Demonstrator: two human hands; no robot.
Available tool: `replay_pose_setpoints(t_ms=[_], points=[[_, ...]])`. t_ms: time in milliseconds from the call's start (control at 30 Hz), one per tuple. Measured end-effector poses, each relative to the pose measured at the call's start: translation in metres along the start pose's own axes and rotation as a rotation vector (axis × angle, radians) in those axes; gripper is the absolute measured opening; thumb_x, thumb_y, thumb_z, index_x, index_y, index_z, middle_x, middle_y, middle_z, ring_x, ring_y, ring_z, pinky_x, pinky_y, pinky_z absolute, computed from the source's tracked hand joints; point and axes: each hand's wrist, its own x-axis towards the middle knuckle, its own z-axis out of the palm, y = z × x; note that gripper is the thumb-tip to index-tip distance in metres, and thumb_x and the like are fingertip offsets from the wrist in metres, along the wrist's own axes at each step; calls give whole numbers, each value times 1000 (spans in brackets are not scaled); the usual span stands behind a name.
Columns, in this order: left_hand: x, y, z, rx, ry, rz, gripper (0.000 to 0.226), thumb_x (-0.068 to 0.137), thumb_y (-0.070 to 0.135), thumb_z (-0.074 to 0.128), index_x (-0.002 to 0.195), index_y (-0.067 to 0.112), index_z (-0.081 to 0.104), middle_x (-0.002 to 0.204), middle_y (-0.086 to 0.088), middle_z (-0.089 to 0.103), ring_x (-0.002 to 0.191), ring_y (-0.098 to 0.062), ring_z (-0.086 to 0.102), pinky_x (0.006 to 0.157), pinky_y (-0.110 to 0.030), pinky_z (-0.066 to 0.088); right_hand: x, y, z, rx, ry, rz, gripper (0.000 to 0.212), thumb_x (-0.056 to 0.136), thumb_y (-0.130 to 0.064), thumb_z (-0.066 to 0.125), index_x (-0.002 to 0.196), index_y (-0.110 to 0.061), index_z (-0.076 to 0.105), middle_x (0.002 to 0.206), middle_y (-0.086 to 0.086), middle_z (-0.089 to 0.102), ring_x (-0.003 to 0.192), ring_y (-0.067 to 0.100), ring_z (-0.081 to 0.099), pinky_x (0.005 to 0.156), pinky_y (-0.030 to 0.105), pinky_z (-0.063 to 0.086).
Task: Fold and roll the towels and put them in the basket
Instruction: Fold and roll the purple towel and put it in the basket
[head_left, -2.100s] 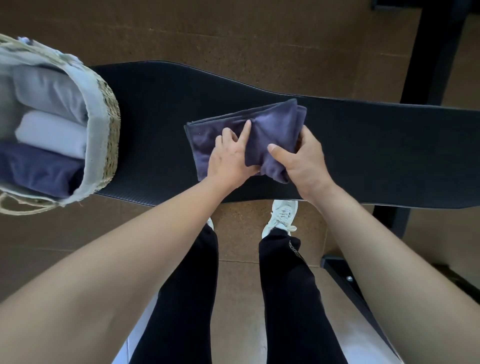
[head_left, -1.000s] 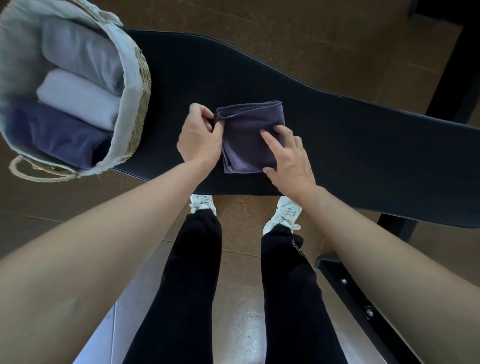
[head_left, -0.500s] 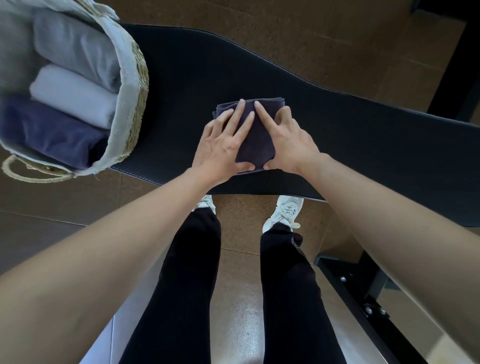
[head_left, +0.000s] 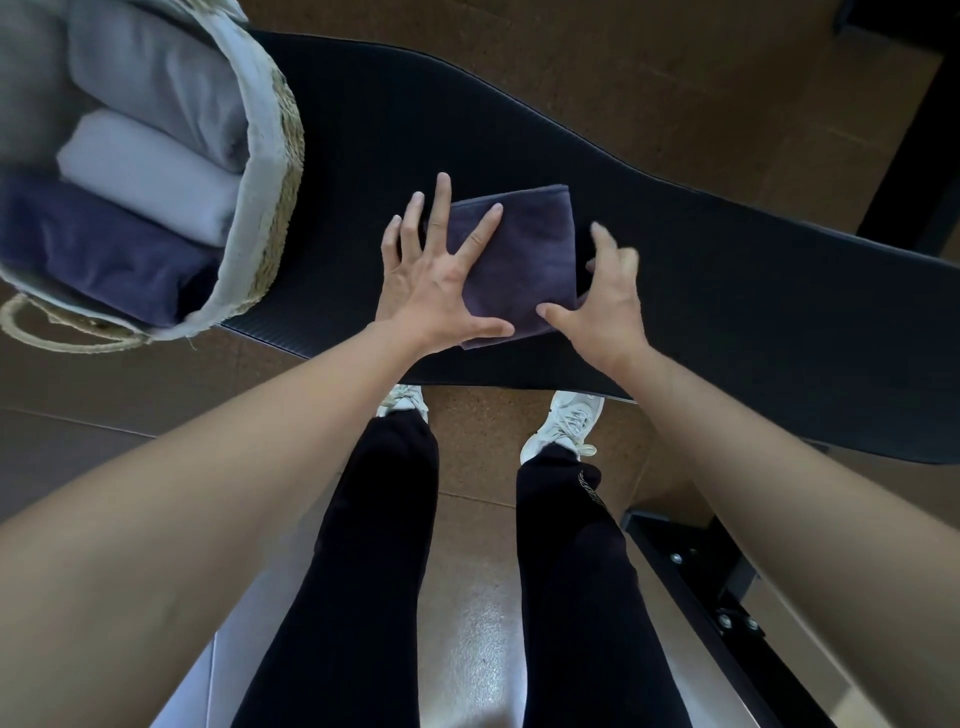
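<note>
Sliding off the folded dark towel (head_left: 524, 260) to its right edge, the right grip (head_left: 605, 296) now hangs loose-fingered, holding nothing; left grip (head_left: 436, 280) splayed flat, pinning the towel on the desk (head_left: 753, 312) near the basket (head_left: 272, 171); fold pressed, rolling likely next.

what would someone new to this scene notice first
The folded dark purple towel lies mid-frame on the black mat, with the left hand spread flat on it and the right hand at its right edge. At upper left, the woven basket holds rolled towels in grey, white and navy.
</note>
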Motion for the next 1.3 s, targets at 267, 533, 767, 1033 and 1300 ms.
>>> replay_pose_setpoints(t_ms=[267, 533, 767, 1033, 1300], points=[[-8, 1, 5, -57, 30, -162, 137, 54, 97, 62, 160, 46, -8, 169, -20, -15, 155, -46, 0, 123, -60, 11, -12, -11, 6, 289, -118, -1, 62, 82, -8, 80, 135, -21, 50, 107, -13, 61, 96, 4, 63, 80, 21, 59], [-14, -2, -5, -378, 59, -183, 125, 51, 81, 74, 158, 44, 18, 129, -11, 35, 114, -27, 43, 86, -38, 51, -32, -26, 32, 83, -168, -318, 101, 80, -5, 75, 162, -27, 20, 118, 3, 49, 104, 17, 59, 88, 39, 59], [-6, -43, -21, -889, -194, -134, 82, 83, 22, 81, 154, 35, 40, 81, 8, 60, 70, 4, 60, 68, -17, 51, -42, -42, 56, -171, -154, -437, 98, 90, -34, 72, 164, -12, 12, 121, 6, 45, 102, 18, 51, 82, 31, 51], [-7, -64, -31, -867, 214, -196, 54, 82, 37, 76, 132, 23, 63, 109, 7, 58, 95, 0, 57, 86, -22, 50, -37, -42, 74, -220, -69, -424, 68, 100, -11, 60, 160, -21, 30, 107, 7, 48, 91, 21, 53, 73, 45, 57], [19, -41, -40, -452, -100, 64, 82, 87, 31, 75, 158, 28, 34, 153, 4, 39, 133, -25, 36, 101, -43, 47, -36, -30, 80, -41, 32, -72, 79, 84, -26, 82, 143, -23, 30, 134, 5, 39, 123, 22, 44, 93, 42, 53]])
